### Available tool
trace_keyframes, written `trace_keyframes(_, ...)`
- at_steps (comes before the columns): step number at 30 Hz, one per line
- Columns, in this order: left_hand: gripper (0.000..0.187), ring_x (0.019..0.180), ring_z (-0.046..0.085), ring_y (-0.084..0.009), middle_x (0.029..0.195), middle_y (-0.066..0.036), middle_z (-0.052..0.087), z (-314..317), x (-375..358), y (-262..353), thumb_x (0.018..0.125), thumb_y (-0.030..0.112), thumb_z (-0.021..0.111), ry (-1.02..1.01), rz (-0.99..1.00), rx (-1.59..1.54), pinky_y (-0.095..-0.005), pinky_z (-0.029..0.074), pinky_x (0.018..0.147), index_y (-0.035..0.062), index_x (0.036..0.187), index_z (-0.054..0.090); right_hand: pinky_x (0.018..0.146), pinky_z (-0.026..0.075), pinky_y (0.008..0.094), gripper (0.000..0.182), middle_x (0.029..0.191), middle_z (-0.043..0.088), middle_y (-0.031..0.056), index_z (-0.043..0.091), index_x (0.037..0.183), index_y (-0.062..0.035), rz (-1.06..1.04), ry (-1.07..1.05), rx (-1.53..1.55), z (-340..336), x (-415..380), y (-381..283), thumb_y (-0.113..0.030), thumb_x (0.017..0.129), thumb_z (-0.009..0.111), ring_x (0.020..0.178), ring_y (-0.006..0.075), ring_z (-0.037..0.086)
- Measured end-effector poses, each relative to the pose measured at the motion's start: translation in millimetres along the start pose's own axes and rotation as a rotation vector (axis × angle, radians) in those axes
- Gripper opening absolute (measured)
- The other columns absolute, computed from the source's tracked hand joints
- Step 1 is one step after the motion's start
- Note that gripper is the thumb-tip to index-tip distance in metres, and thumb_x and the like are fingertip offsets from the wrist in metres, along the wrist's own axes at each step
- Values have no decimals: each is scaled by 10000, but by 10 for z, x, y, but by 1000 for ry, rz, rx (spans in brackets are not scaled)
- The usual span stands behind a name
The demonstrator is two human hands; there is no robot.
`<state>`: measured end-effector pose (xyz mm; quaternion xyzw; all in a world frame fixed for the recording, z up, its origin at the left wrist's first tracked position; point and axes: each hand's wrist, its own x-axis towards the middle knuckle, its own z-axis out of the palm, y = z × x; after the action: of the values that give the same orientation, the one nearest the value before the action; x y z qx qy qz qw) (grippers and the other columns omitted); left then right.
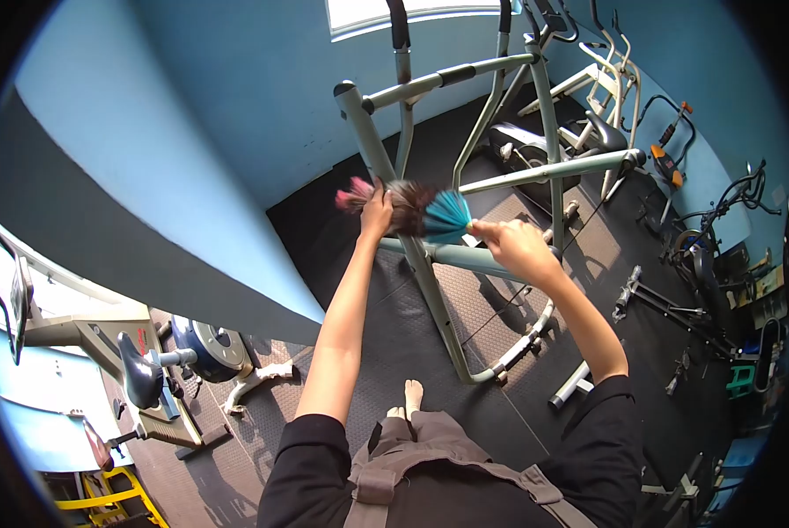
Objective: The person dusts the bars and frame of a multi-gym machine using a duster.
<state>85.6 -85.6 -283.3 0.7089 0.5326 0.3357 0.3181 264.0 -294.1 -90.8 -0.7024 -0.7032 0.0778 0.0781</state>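
Observation:
A fluffy duster [409, 208] in pink, dark brown and teal lies across the grey-green upright post [366, 132] of a gym frame. It is blurred by motion. At its teal end, my right hand [516, 251] is closed around the handle. My left hand [376, 214] is on the dark feathers near the pink end, with its fingers curled on them; the feathers partly hide the post behind. Below the duster, a thick crossbar [474, 260] joins the frame's uprights.
An exercise bike [139, 370] stands at the left beyond the curved wall edge [175, 238]. Behind the frame is another bike [535, 150]. Black metal parts [667, 299], a green stool [740, 380] and more machines line the right side. A yellow frame [117, 497] is at lower left.

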Motion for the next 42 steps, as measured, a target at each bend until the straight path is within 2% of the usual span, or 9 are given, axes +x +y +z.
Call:
trace_keyframes(9,738,978,504,-464,1037,-322,525,178,-120,-158,868,289,432,-128,-33,-107,-454,398,868,321,1351,-124,660,481,420,240,777,626,128,597,1051,-205,168,-368,-170,1275,-590,-73,-181,855,460,743,283,623)
trace_keyframes(14,843,891,529,-482,957,-340,542,293,-123,-173,850,235,476,-101,-64,28,-490,425,794,345,1312,-221,616,484,410,276,746,617,150,573,1110,-224,216,-63,-13,884,-566,-360,-192,853,478,705,298,618)
trace_keyframes(15,864,877,545,-465,948,-333,549,357,-103,-268,845,235,490,28,133,-9,-504,422,786,335,1310,-232,603,484,404,287,732,613,158,566,1124,-241,240,42,42,826,-584,-381,-197,853,483,691,302,616)
trace_keyframes(17,879,938,517,-485,991,-343,534,457,-34,-366,843,256,507,95,162,13,-483,416,827,351,1303,-235,593,484,403,288,719,610,161,566,1121,-261,251,41,33,979,-666,-264,-200,851,490,682,301,614)
trace_keyframes(20,910,889,572,-416,953,-262,585,269,-144,-32,822,267,532,-123,-197,166,-507,444,776,346,1306,-234,579,481,409,279,700,608,161,574,1108,-269,294,-54,70,1398,-939,5,-213,851,480,657,310,609)
trace_keyframes(27,958,888,593,-375,982,-223,595,200,-158,35,803,298,573,-146,-203,339,-504,457,746,329,1312,-237,556,466,389,216,682,617,119,639,973,-265,232,-313,-154,2390,-1558,719,-204,817,502,643,278,614)
trace_keyframes(34,1029,875,608,-338,971,-214,602,176,-175,242,781,323,605,-166,-244,498,-434,487,731,202,1313,-267,510,461,397,247,592,588,110,594,1073,-288,237,-9,91,1677,-1122,375,-259,857,478,564,261,605)
trace_keyframes(38,1044,880,606,-335,956,-210,607,137,-143,208,777,339,606,-173,-222,561,-438,485,739,192,1304,-283,515,463,405,269,587,583,124,572,1108,-297,196,160,190,2060,-1217,566,-292,853,488,559,277,600)
trace_keyframes(42,824,889,601,-338,957,-190,612,-28,-95,218,799,383,554,-202,-191,455,-448,481,741,214,1375,-11,585,474,402,222,711,622,132,631,1017,-230,345,-96,188,2265,-1743,719,-267,823,529,659,292,616)
